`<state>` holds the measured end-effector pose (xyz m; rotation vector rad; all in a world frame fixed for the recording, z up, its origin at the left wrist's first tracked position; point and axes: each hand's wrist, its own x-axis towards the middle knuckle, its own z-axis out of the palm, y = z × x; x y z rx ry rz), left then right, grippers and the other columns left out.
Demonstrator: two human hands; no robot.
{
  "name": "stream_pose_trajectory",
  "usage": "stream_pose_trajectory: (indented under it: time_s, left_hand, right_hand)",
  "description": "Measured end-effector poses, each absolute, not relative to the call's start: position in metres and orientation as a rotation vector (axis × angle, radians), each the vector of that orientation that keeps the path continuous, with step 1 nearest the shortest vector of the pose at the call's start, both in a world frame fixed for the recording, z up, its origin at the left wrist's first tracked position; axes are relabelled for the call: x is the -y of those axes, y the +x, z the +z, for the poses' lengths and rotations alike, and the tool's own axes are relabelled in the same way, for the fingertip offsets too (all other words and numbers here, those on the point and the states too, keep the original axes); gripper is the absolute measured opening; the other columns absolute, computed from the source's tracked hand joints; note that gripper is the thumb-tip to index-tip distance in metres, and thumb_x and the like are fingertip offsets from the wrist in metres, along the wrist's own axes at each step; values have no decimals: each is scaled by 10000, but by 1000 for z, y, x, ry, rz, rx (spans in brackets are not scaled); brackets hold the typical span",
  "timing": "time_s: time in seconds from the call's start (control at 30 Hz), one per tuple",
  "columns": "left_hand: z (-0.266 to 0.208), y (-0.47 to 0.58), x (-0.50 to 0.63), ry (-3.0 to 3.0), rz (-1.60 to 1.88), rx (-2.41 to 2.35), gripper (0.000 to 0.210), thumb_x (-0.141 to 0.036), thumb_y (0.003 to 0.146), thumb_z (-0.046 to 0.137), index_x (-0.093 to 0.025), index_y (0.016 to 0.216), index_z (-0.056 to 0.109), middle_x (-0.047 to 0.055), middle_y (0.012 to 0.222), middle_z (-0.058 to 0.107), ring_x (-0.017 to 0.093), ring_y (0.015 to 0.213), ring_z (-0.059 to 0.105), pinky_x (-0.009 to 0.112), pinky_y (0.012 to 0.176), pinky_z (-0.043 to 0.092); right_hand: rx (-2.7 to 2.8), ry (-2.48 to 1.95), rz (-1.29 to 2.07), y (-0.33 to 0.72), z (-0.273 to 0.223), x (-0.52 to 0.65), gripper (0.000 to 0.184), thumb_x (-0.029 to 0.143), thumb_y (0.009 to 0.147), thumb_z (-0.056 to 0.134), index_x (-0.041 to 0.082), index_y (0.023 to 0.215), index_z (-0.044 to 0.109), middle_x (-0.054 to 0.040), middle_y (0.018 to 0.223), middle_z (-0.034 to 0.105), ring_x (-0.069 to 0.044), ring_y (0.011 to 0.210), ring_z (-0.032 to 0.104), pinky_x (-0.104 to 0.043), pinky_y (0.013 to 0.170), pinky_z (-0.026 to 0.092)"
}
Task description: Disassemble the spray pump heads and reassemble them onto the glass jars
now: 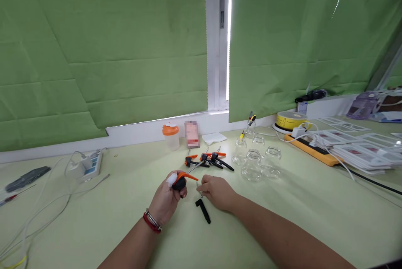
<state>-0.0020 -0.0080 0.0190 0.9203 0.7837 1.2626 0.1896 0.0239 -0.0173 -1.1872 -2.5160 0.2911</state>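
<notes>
My left hand (167,197), its thumb wrapped in white, is closed around a rounded black part (179,184) with an orange lever (187,176). A thin metal rod (196,166) sticks out from it toward the back right. Beside it, my right hand (216,191) is closed, fingertips low at the table by a small silvery piece (201,195); its grip is partly hidden. Just in front of those fingertips lies a loose black L-shaped piece (204,212). Behind both hands rest several black-and-orange lever assemblies (213,158) with metal rods.
Several clear glass bottles (251,166) stand to the right. An orange-lidded cup (171,137), a pink packet (192,134) and a white tissue (214,138) line the back. Power strips (92,168) with cables lie left, and an orange-black one (314,149) right, near stacked cards (361,156).
</notes>
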Motion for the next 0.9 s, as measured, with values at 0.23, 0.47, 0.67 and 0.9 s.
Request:
stream_pose_trajectory:
  time_s: [0.23, 0.47, 0.67, 0.9]
  left_hand:
    - [18, -3, 6, 886, 1318, -825, 227, -377, 836, 525, -160, 894, 555, -13, 678, 492, 106, 524, 458, 284, 549, 401]
    - [13, -4, 5, 923, 1319, -846, 238, -388, 864, 490, -161, 899, 553, -25, 655, 464, 111, 541, 453, 281, 558, 394]
    - [11, -6, 5, 970, 1328, -860, 263, -410, 871, 485, -164, 909, 570, -20, 655, 475, 116, 573, 461, 276, 590, 397]
    - [11, -5, 5, 994, 1337, -873, 286, -433, 882, 462, -172, 909, 577, -16, 645, 482, 123, 586, 460, 277, 619, 398]
  right_hand:
    - [2749, -1010, 138, 194, -10, -19, 242, 98, 794, 484, 230, 844, 681, -22, 945, 632, -162, 795, 564, -252, 705, 356]
    - [2595, -1022, 458, 205, -6, -14, 216, 218, 834, 514, 243, 921, 710, -23, 971, 635, -164, 856, 586, -258, 776, 398]
    - [2419, -1275, 609, 205, -2, -16, 210, 294, 704, 672, 207, 895, 676, -31, 927, 638, -159, 772, 569, -239, 633, 384]
    - [2420, -1501, 523, 202, -7, -17, 94, 209, 770, 553, 173, 756, 639, -44, 801, 641, -148, 712, 539, -230, 563, 316]
